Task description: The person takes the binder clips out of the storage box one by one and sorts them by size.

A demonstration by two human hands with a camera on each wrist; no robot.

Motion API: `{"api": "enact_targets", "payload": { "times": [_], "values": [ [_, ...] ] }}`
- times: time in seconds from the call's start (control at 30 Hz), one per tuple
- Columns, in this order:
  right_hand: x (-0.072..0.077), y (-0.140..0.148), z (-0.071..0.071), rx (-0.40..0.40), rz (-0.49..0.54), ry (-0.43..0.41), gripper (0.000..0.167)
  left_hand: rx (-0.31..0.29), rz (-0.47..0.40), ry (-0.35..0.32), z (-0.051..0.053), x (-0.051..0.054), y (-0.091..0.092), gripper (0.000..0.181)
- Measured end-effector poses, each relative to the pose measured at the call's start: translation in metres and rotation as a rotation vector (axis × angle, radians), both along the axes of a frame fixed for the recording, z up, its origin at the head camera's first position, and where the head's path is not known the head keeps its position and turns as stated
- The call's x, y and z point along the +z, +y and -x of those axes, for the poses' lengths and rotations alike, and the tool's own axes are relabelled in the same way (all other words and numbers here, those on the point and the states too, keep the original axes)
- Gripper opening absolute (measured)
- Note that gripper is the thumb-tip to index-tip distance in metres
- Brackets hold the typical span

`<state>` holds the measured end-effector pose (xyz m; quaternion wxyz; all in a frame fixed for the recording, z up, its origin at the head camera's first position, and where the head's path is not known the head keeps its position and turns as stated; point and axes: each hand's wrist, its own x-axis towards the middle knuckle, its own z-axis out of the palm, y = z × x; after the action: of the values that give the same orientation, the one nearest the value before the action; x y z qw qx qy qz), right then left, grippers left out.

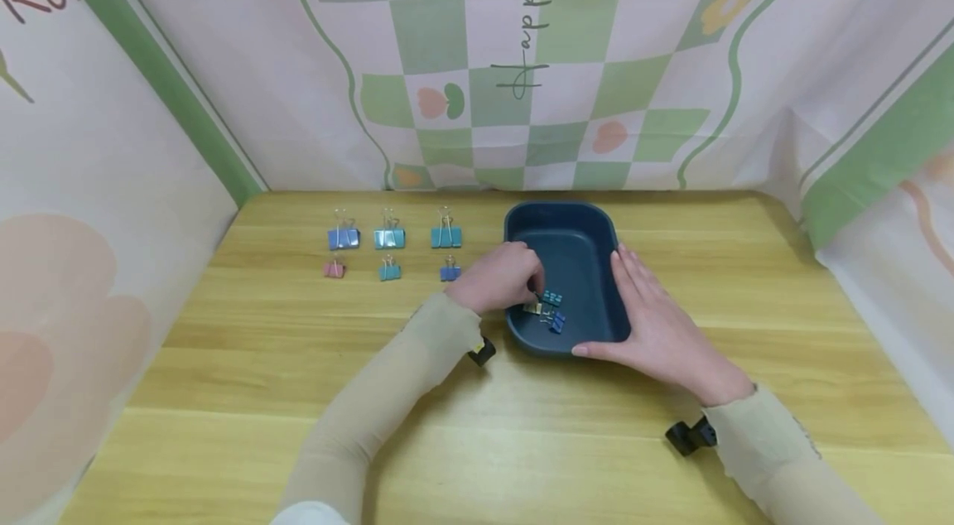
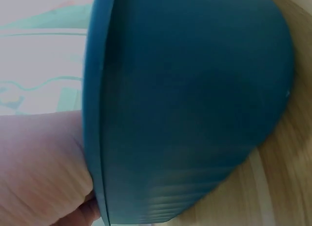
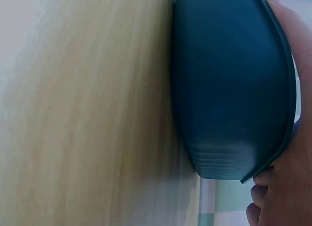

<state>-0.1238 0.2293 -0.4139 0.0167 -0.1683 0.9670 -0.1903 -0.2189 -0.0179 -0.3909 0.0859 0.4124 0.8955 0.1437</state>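
A dark blue tray [image 1: 574, 214] stands on the table, holding a teal binder clip [image 1: 552, 298], a blue binder clip [image 1: 556, 322] and a yellowish binder clip [image 1: 532, 308]. My left hand [image 1: 501, 276] reaches over the tray's left rim, its curled fingertips pinching the yellowish clip, partly hidden by the hand. My right hand [image 1: 663, 326] rests against the tray's right side, fingers fairly straight along the rim and thumb at the front right corner. Each wrist view mostly shows the tray's outer wall [image 2: 195, 99], with part of the right hand [image 3: 287, 187] beside the rim.
Left of the tray, binder clips stand in two rows. The back row has larger blue [image 1: 344, 238], light teal [image 1: 389, 238] and teal [image 1: 446, 238] clips. Smaller pink [image 1: 334, 270], teal [image 1: 389, 272] and blue [image 1: 450, 273] clips form the front row. A patterned curtain [image 1: 507, 94] hangs behind the table.
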Motion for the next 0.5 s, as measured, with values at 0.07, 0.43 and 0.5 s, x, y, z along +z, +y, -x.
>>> {"api": "enact_targets", "payload": {
  "times": [0.07, 0.43, 0.5],
  "values": [
    [-0.0004, 0.0003, 0.0002, 0.001, 0.000, 0.003, 0.135, -0.010, -0.009, -0.003, 0.0006, -0.0001, -0.0002, 0.005],
    [-0.0005, 0.0008, -0.0001, 0.006, 0.007, 0.009, 0.135, -0.041, -0.109, -0.079, 0.0022, 0.0008, -0.0033, 0.008],
    [-0.0003, 0.0005, 0.0000, 0.002, 0.006, 0.006, 0.135, -0.043, -0.141, -0.101, 0.0027, 0.0011, -0.0040, 0.007]
  ]
}}
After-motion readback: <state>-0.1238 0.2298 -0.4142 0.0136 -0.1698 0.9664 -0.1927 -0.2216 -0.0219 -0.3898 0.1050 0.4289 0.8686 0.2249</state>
